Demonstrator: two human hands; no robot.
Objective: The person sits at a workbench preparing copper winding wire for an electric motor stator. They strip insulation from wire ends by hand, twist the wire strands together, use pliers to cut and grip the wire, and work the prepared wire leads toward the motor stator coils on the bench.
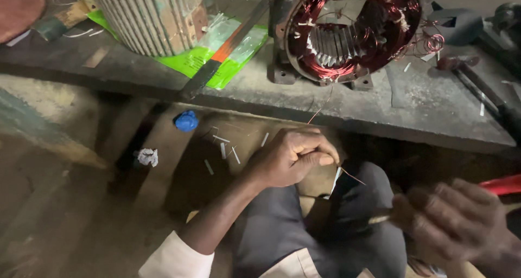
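Note:
My left hand [290, 157] is below the workbench edge, fingers pinched on a thin copper wire [320, 111] that runs up toward the motor stator [353, 31] on the bench. The stator is a round metal housing with reddish copper windings and pale slot strips inside. My right hand [458, 224] is blurred at the lower right, closed around a tool with a red handle [502, 184]; a pale tip sticks out toward the left hand. My knees in dark trousers lie under both hands.
A ribbed grey motor housing [152, 15] stands on a green plastic sheet [217, 61] on the bench. A dark flat bar [217, 61] lies across it. A blue scrap [186, 120], a white scrap [146, 157] and several pale strips lie on the floor.

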